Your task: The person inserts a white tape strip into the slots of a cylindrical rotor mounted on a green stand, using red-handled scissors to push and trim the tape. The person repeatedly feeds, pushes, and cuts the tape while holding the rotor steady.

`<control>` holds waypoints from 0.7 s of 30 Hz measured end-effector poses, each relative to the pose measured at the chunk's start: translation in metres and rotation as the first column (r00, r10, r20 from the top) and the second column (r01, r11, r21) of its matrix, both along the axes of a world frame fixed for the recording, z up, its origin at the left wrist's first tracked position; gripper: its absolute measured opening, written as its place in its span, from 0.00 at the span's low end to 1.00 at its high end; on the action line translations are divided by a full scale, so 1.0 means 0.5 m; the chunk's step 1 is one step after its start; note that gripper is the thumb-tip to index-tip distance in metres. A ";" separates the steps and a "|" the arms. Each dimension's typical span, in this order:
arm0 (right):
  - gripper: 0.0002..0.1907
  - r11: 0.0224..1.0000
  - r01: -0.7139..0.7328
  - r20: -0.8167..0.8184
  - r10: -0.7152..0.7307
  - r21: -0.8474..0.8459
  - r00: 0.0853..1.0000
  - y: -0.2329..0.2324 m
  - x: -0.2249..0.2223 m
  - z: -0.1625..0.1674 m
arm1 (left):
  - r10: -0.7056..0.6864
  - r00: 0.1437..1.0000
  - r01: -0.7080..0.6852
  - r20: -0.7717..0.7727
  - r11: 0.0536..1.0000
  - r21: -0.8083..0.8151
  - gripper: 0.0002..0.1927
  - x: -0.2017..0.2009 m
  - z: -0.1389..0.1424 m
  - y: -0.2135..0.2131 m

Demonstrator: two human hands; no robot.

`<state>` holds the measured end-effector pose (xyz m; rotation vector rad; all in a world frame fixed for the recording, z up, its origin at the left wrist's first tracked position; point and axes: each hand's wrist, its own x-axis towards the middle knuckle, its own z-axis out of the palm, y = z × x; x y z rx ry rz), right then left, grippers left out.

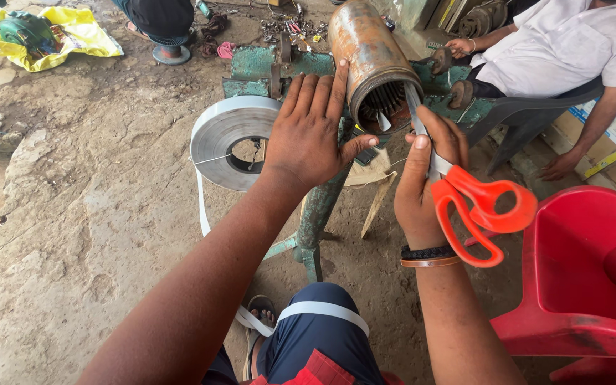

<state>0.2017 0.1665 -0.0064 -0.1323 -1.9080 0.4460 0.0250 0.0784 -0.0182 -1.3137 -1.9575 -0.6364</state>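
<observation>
Two hands (308,135) work over rough, dusty stone ground (87,214) outdoors.

Red chair (593,285) cut off at right; seated person's (565,43) head cropped.

Just one view here, shot from a camera on the person's head, tilted down and forward over their own arms. It sits close in: the left hand (313,132) and right hand (428,178) fill the middle, with the knees at the bottom edge. Past them it faces a rusty metal cylinder (368,50) on a green stand (319,207). The dirt floor (73,214) takes up the left side, a red plastic chair (586,271) the right.
</observation>
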 end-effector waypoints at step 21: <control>0.17 0.997 -0.066 -0.022 0.065 -0.042 0.998 -0.010 -0.007 0.014 | 0.015 1.000 -0.015 -0.017 1.000 -0.013 0.58 -0.003 0.001 0.002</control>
